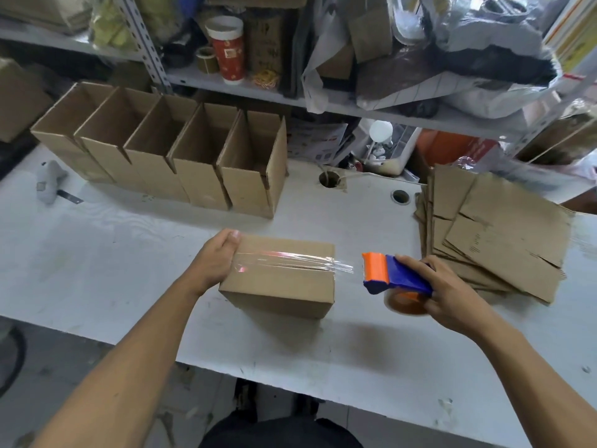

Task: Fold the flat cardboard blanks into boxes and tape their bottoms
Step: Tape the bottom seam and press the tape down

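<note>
Head view shows the job partway done. Five finished boxes (168,150) stand in a row at the back left of the table (97,253), open tops up, each touching the next. A sixth box (281,279) lies near the front middle, bottom side up, with a strip of clear tape (290,261) laid along its centre seam from the left edge to the right. The left hand (216,260) clasps the box's left end, thumb on top over the start of the tape, holding it down. The right hand (449,292) is closed around a blue and orange dispenser (394,276), held just off the box's right edge; a short length of tape bridges the gap between them, so the strip looks uncut. I judge this box nearly done: the tape needs severing and its loose end pressing down over the right side. A stack of blanks (497,231) sits at the right of the table, well apart from the row, so a good many boxes are left to fold and tape; how many I cannot tell, since the sheets overlap.
</note>
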